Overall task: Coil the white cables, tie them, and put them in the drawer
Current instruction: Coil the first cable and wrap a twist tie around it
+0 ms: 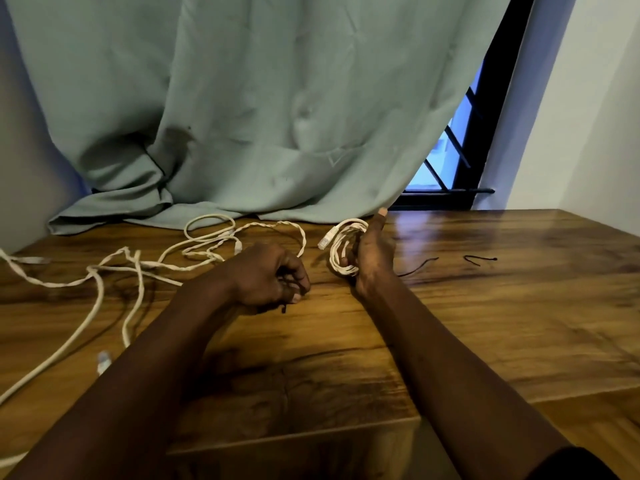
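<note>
Nearest the camera, two bare forearms are stretched out over a wooden table (519, 323). At the near left, a pale plug (103, 362) on one cable end is seen lying on the wood; it is too blurred for any marking to be read.

Further in, the left hand (268, 277) is held knuckles-up just above the table, its fingers curled tight. A thin dark strand (284, 308) is pinched in them, its end showing below the fingertips.

Just to its right, the right hand (372, 258) is raised on edge with the thumb pointing up. A coiled white cable (337, 251) is gripped in it, the loops wound round the fingers and a clear plug (325, 239) sticking out at the upper left. No lettering can be made out on that plug.

Two more black ties (417, 266) (479, 258) are laid apart on the wood to the right of that hand.

The loose white cables (211, 216) are spread in tangled loops across the left half of the table, some of them twisted.

Behind them a green curtain (277, 116) is draped onto the table's far edge, and a barred window (453, 147) is exposed at its right, beside a white wall (588, 133).
</note>
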